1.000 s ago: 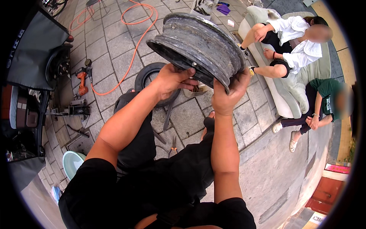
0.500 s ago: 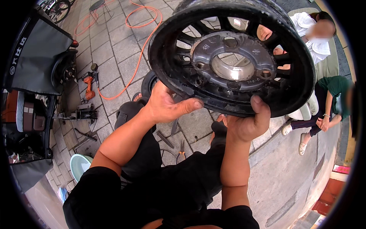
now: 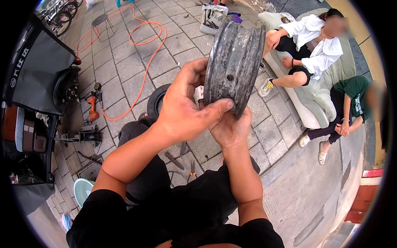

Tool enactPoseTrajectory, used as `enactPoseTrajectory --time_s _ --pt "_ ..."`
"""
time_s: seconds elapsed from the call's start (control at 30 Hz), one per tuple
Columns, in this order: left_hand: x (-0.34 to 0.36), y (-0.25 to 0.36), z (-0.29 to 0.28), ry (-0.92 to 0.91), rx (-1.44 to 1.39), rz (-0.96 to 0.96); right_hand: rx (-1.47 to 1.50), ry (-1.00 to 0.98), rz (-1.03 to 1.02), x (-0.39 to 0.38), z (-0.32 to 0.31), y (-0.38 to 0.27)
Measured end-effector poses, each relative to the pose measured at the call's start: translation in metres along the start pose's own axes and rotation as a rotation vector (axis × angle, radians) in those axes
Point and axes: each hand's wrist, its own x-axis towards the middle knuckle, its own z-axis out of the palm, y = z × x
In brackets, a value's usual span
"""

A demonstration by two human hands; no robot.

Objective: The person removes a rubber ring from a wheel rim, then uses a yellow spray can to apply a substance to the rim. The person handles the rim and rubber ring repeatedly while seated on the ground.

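A worn black wheel rim (image 3: 231, 70) is held up in front of me, turned edge-on so its scuffed outer barrel and a small valve hole face me. My left hand (image 3: 186, 101) grips its left side, thumb laid across the lower barrel and fingers behind the edge. From below, my right hand (image 3: 235, 129) cups the bottom of the rim; its fingers are partly hidden behind the metal. On the paving beneath lie orange-handled pliers (image 3: 192, 172) and a dark flat bar (image 3: 174, 160). A black tyre (image 3: 156, 103) rests on the ground beyond my left forearm.
At left stands a grey-covered vehicle (image 3: 41, 70) with an exposed hub. Near it are an orange power drill (image 3: 92, 108), an orange hose (image 3: 144, 89) and a pale green basin (image 3: 82, 191). Two people sit on a sofa (image 3: 308, 111) at right. A tool bin (image 3: 211, 18) stands ahead.
The rim has swung from showing its spoked face to edge-on, and sits nearer the middle. My right hand has moved left beneath it, and my left hand has shifted onto the barrel.
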Motion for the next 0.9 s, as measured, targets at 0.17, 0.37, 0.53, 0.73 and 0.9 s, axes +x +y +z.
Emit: enactPoseTrajectory --time_s 0.17,0.37,0.53,0.73,0.9 --pt "0.003 0.023 -0.004 -0.146 0.037 0.073 -0.078 -0.12 -0.011 -0.003 -0.004 0.002" --pt "-0.015 0.026 -0.005 -0.185 -0.047 0.167 -0.094 -0.065 0.024 -0.031 0.004 0.004" --pt "-0.02 -0.009 0.009 0.127 -0.221 0.009 -0.534 0.157 -0.001 -0.003 -0.011 0.007" --pt "0.003 -0.077 0.003 0.175 0.044 -0.179 -0.899 0.304 -0.485 0.023 -0.03 -0.006" --pt "-0.011 -0.079 0.005 0.142 -0.058 -0.252 -0.983 0.144 -0.472 0.019 -0.03 0.002"
